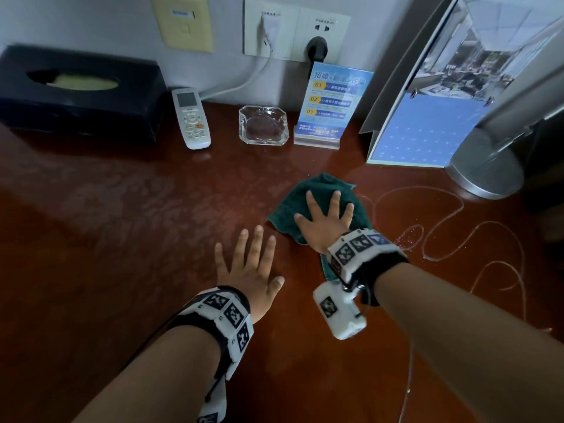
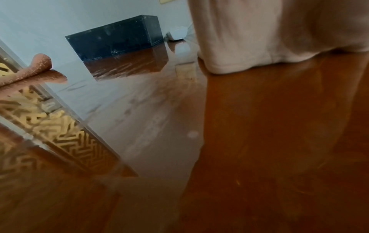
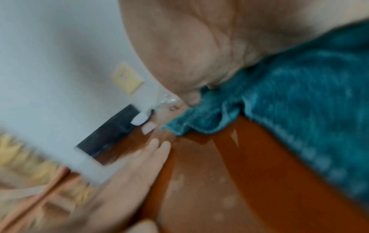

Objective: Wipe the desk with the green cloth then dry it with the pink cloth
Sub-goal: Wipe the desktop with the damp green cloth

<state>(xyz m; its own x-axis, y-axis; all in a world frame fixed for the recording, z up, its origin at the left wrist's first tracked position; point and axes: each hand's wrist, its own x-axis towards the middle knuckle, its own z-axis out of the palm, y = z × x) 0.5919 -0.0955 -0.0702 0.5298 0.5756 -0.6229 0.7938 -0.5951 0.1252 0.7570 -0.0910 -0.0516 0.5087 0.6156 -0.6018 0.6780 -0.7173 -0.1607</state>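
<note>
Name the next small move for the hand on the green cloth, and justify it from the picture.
Probably slide the green cloth rightward under the flat right hand: thin water trails lie unwiped on the desk right beside it.

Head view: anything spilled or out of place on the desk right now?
Yes. Thin looping trails of water lie unwiped on the glossy brown wooden desk, right of the dark green terry cloth under the flat right hand. The left hand lies flat on bare wood. Nothing else looks askew.
</note>
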